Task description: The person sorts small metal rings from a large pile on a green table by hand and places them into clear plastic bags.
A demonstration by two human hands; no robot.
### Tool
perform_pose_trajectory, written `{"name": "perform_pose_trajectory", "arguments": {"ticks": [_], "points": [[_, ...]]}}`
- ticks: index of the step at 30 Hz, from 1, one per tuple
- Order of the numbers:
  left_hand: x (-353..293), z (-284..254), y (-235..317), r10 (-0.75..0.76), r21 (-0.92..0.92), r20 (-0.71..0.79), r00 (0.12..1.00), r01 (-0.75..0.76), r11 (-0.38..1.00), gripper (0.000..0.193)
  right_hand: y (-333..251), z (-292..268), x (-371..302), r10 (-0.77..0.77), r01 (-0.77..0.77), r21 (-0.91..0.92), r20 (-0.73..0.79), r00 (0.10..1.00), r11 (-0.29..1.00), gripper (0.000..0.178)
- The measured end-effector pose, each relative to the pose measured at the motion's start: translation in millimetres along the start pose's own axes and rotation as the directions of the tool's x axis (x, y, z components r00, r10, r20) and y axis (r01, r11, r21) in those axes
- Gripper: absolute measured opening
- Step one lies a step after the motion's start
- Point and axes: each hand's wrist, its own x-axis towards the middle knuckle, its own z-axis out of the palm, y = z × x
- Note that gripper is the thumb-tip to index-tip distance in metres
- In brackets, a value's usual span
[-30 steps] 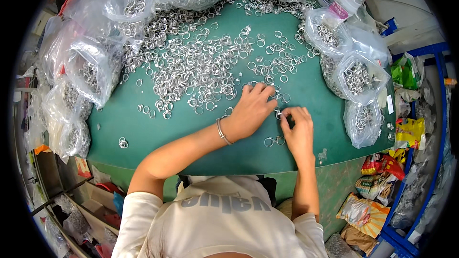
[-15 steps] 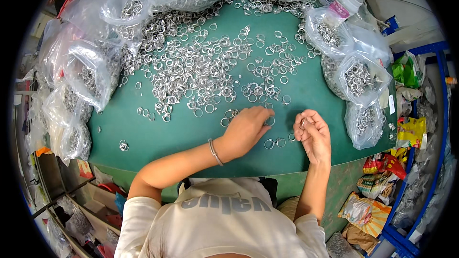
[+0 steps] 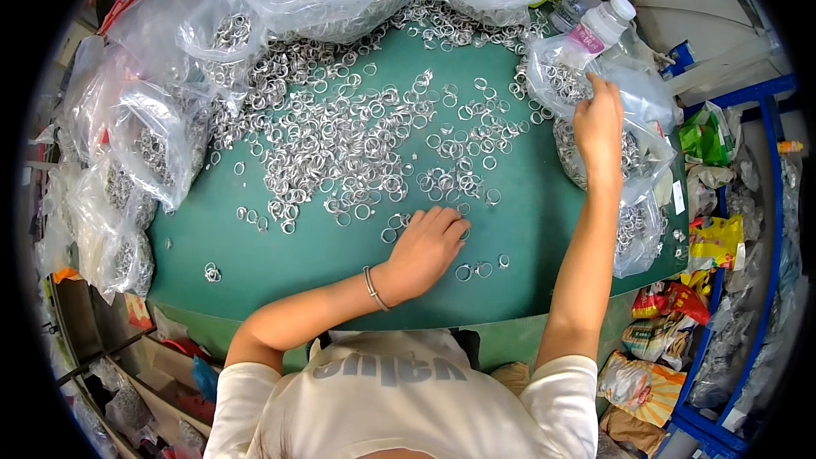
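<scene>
In the head view, reaching the right hand (image 3: 598, 119) to the mouth of the upper bag (image 3: 552, 87) on the table (image 3: 357, 276), spreading thumb and forefinger apart, showing no ring between them. Resting the left hand (image 3: 427, 248) near the table's middle, bending its fingers close together over one ring (image 3: 465, 235), leaving unclear whether pinching or merely touching it. Seeing the rings (image 3: 336, 140) lying mostly in a loose spread beyond the left hand, with three rings (image 3: 483, 269) lying apart to its right.

Probably risking most at the bags: aiming short of the mouth, and so dropping a ring onto the table or into the middle bag (image 3: 643, 149), lying just under the right wrist. Possibly snagging the soft rim, tipping the bag and spilling rings. Perhaps knocking the bottle (image 3: 605, 25) by reaching too far, or nudging the lower bag (image 3: 636, 234) toward the table's edge by swinging the forearm. Possibly scattering the three rings by sliding the left hand rightward.
</scene>
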Motion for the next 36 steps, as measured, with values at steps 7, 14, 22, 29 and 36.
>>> {"name": "perform_pose_trajectory", "arguments": {"ticks": [7,14,22,29,36], "points": [[-1.8,-7.1,-8.9,0.002,0.224,-0.141,0.99,0.03,0.974,0.035,-41.4,-4.8,-94.1,-0.286,0.077,0.408,0.479,0.83,0.91,0.036],[12.6,-16.3,-33.3,-0.043,0.373,-0.161,0.986,0.102,0.922,0.037,-25.8,9.6,-118.9,-0.133,-0.051,0.441,0.377,0.917,0.896,0.009],[28.7,-6.3,-28.0,0.038,0.39,-0.091,0.995,0.001,0.921,0.04,-11.4,-2.7,-120.5,0.104,-0.23,0.313,0.372,0.922,0.922,0.016],[28.3,-7.1,-29.0,0.024,0.267,-0.099,0.995,0.003,0.964,0.036,-29.1,-20.1,-140.8,-0.071,0.018,0.118,0.453,0.889,0.993,0.022],[11.6,-33.0,-14.7,-0.073,0.061,-0.13,0.989,0.082,0.995,0.034,-40.7,-22.8,-152.8,0.07,-0.273,0.374,0.474,0.878,0.886,0.015]]}}
